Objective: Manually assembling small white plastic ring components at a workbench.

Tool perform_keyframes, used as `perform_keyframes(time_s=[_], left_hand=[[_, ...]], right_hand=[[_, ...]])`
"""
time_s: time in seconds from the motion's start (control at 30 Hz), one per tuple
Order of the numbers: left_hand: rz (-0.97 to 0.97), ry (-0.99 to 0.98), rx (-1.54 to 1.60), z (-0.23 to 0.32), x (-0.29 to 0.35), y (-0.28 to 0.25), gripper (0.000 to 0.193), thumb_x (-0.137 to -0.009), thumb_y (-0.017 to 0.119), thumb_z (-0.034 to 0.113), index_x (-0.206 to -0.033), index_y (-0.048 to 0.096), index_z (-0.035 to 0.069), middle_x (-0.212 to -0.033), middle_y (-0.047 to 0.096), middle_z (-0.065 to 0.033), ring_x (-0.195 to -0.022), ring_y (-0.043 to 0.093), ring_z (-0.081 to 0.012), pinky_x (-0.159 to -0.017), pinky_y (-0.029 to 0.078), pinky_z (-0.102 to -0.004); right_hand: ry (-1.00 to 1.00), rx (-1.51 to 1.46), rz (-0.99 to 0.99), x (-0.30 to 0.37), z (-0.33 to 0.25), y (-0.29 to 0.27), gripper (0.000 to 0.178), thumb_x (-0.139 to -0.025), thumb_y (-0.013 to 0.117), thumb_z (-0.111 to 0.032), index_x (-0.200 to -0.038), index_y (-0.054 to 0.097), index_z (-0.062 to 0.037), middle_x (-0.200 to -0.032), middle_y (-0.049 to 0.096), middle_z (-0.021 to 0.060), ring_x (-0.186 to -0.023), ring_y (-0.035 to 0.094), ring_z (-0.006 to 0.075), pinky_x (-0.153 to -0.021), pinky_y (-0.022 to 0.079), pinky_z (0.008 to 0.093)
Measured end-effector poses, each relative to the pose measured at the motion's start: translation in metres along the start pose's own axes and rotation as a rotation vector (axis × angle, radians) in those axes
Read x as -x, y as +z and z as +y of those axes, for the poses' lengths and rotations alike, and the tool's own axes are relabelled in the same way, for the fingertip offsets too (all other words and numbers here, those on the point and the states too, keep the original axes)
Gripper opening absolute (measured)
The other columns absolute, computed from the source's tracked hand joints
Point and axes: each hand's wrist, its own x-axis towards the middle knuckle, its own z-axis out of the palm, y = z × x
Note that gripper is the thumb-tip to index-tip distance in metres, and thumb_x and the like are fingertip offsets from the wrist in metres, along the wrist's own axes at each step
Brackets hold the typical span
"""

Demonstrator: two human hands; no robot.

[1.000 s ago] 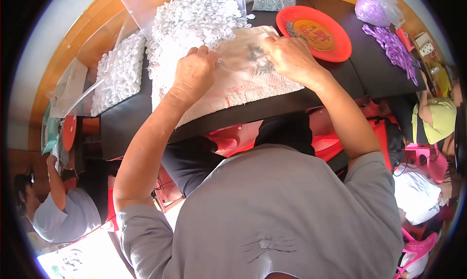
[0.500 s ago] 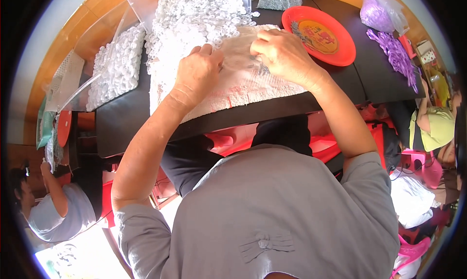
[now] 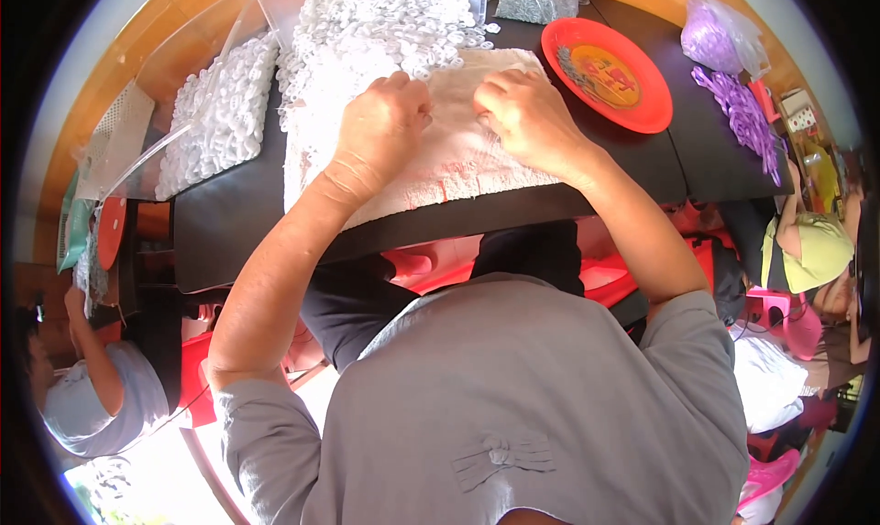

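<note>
Both of my hands are over a pale towel [image 3: 458, 172] with reddish marks, spread on the dark table. My left hand [image 3: 383, 120] is closed, its fingertips curled in by the thumb, beside a heap of small white ring-shaped pieces [image 3: 376, 30]. Facing it across a narrow gap, my right hand [image 3: 530, 120] is closed too, fingers bent toward the thumb. Whatever either pinch holds is hidden or too small to name. To the right of my right hand lies a red plate [image 3: 655, 94] with small grey pieces [image 3: 587, 76] on it.
More white pieces [image 3: 220, 113] lie in a clear container on the left. Behind the plate sits a clear bag of grey bits [image 3: 536, 5]. A purple-filled bag [image 3: 713, 41] and purple strips [image 3: 741, 113] are far right. People sit at left [image 3: 105, 397] and right [image 3: 811, 250].
A clear plastic sheet or bag seen between my hands earlier no longer shows there. My left hand has shifted slightly right, and the right hand has dropped a little, its fingers more curled.
</note>
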Motion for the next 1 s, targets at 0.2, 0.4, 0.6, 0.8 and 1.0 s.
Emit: perform_keyframes(time_s=[0.2, 0.4, 0.6, 0.8, 1.0], left_hand=[[-0.034, -0.654, 1.024, 0.004, -0.020, -0.028, 0.009, -0.081, 0.071, 0.006, -0.085, 0.068, -0.001, -0.070, 0.063, -0.0027, -0.055, 0.051, -0.0097, -0.047, 0.041, -0.0245], [0.101, -0.747, 1.347, 0.006, -0.024, -0.026, 0.011, -0.084, 0.069, 0.005, -0.090, 0.065, -0.003, -0.076, 0.065, -0.0077, -0.060, 0.056, -0.0115, -0.046, 0.041, -0.0241], [0.158, -0.759, 1.472, 0.005, -0.016, -0.019, 0.009, -0.088, 0.065, 0.005, -0.092, 0.063, -0.003, -0.078, 0.065, -0.0084, -0.061, 0.058, -0.0124, -0.046, 0.042, -0.0244], [0.213, -0.775, 1.415, 0.009, -0.015, -0.021, 0.009, -0.088, 0.063, 0.004, -0.094, 0.062, -0.003, -0.078, 0.064, -0.0086, -0.060, 0.058, -0.0123, -0.045, 0.043, -0.0242], [0.203, -0.805, 1.384, 0.012, -0.012, -0.023, 0.013, -0.091, 0.060, 0.003, -0.100, 0.059, -0.006, -0.084, 0.064, -0.0121, -0.064, 0.060, -0.0153, -0.049, 0.045, -0.0253]], right_hand=[[0.320, -0.747, 0.046, -0.034, -0.004, -0.017, 0.004, -0.087, 0.063, -0.004, -0.089, 0.061, -0.0011, -0.081, 0.062, 0.0008, -0.075, 0.058, 0.0066, -0.067, 0.044, 0.0222], [0.422, -1.014, 0.066, -0.063, -0.010, -0.020, 0.004, -0.087, 0.062, -0.002, -0.091, 0.063, -0.0002, -0.086, 0.065, 0.0019, -0.079, 0.059, 0.0079, -0.071, 0.047, 0.0234], [0.404, -0.991, 0.126, -0.062, -0.014, 0.000, 0.011, -0.089, 0.059, 0.000, -0.099, 0.065, 0.0001, -0.094, 0.065, 0.0010, -0.088, 0.059, 0.0083, -0.078, 0.048, 0.0242], [0.337, -0.944, 0.159, -0.061, -0.019, -0.001, 0.012, -0.090, 0.059, 0.000, -0.100, 0.065, 0.0011, -0.095, 0.065, 0.0015, -0.090, 0.058, 0.0079, -0.081, 0.047, 0.0233], [0.328, -0.923, 0.180, -0.060, -0.027, -0.002, 0.011, -0.089, 0.060, 0.000, -0.100, 0.064, 0.0015, -0.092, 0.066, 0.0019, -0.088, 0.058, 0.0076, -0.079, 0.047, 0.0232]])
